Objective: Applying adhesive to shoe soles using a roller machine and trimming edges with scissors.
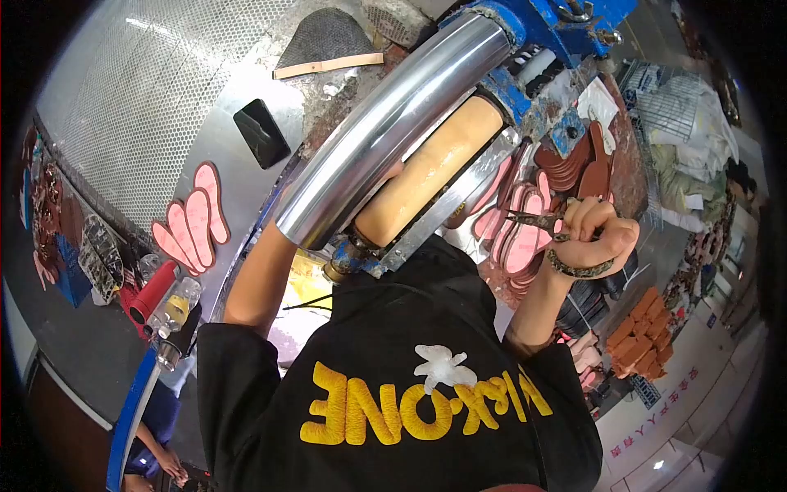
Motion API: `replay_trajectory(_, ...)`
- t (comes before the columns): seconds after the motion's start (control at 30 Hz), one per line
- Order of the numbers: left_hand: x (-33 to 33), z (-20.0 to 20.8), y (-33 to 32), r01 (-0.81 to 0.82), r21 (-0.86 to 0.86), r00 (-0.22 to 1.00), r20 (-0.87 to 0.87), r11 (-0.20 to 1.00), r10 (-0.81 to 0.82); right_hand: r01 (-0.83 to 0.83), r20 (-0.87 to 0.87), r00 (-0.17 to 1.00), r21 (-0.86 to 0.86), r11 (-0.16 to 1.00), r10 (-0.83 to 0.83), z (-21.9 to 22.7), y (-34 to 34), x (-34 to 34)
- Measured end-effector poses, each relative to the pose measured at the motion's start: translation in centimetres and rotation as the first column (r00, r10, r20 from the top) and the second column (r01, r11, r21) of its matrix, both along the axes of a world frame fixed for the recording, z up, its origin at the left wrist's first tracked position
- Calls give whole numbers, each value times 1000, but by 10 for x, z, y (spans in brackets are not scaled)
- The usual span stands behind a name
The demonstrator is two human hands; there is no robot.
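Note:
My right hand (pixel 597 234) is closed around dark scissors (pixel 537 220), whose pointed blades stick out to the left over a pile of pink foot-shaped soles (pixel 522 242). A loop wrapped in greenish cord (pixel 580 268), apparently their handle, curves below that hand. My left forearm (pixel 264 271) reaches up behind a long shiny metal cylinder (pixel 402 115). That cylinder hides most of my left hand; only a bit of fingertip (pixel 394 172) shows beside the tan roller (pixel 430 170), and its grip is out of sight.
Several pink soles (pixel 199 220) fan out on the left metal surface, below a black phone (pixel 261 133). Blue machine parts (pixel 525 25) hold the cylinder at the top. Stacked brown soles (pixel 566 164) lie right of the roller. Reddish-brown blocks (pixel 643 336) are piled at lower right.

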State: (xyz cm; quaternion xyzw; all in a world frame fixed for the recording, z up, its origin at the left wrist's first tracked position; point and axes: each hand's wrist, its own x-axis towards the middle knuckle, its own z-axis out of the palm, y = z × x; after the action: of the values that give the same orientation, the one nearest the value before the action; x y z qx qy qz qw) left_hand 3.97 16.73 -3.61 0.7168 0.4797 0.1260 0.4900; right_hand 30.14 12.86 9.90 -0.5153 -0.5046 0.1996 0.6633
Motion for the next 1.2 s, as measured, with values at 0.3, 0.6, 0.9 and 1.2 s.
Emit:
replay_trajectory(0.3,-3,29,3,-50,124,943,333,991,5,-18,-43,999,31,999,20,1,2,1)
replay_trajectory(0.6,-10,45,3,-139,221,795,606,965,-24,-74,-95,992,80,994,81,4,7,-13)
replay_trajectory(0.9,-10,-23,-1,126,315,959,202,941,-196,-107,-109,987,71,992,114,0,-1,-6)
replay_trajectory(1.2,-7,-31,12,357,457,931,-109,815,-347,-65,-57,996,37,997,67,3,-1,-9)
